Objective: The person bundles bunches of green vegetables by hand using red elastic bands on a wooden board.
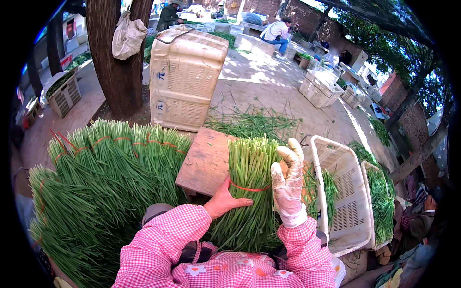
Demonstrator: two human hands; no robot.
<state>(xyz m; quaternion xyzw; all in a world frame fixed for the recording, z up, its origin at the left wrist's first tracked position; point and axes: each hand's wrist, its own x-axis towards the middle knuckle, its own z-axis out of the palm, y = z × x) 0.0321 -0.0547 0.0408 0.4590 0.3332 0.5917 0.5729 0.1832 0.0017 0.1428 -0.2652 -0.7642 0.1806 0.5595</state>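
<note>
**Two hands on one bundle of green stalks**

Head view, only one view here. Landmark = the wooden block (204, 161), a low brown stand in front of the person.

The bundle of green stalks (249, 192) stands upright at the right edge of the wooden block, cut ends up, tied w/ a red band (247, 188) around the middle. The left hand (223, 200), bare, is on the bundle's left side, just below the block's near edge; fingers curl around the stalks at the band, thumb to the front. It is a wrapping grip, not a pinch. The right hand (288, 180), in a pale glove, is right of the block, on the bundle's right side; fingers are straight, held together and pointing up, palm flat against the stalks. Both sleeves are pink check.

Left of the block: a big pile of tied bundles (105, 182), also w/ red bands, lying close together. Behind the block: a tall beige crate (185, 79), and left of that crate a tree trunk (117, 62) w/ a cloth bag (127, 36) hanging on it. Right of the block, past the gloved hand: a white plastic basket (343, 192) w/ some stalks inside, and next to it a second basket (382, 201), full of greens. Loose stalks (254, 122) lie on the ground behind the block, to the right.

Far behind, people sit near more crates; details too small to tell.
</note>
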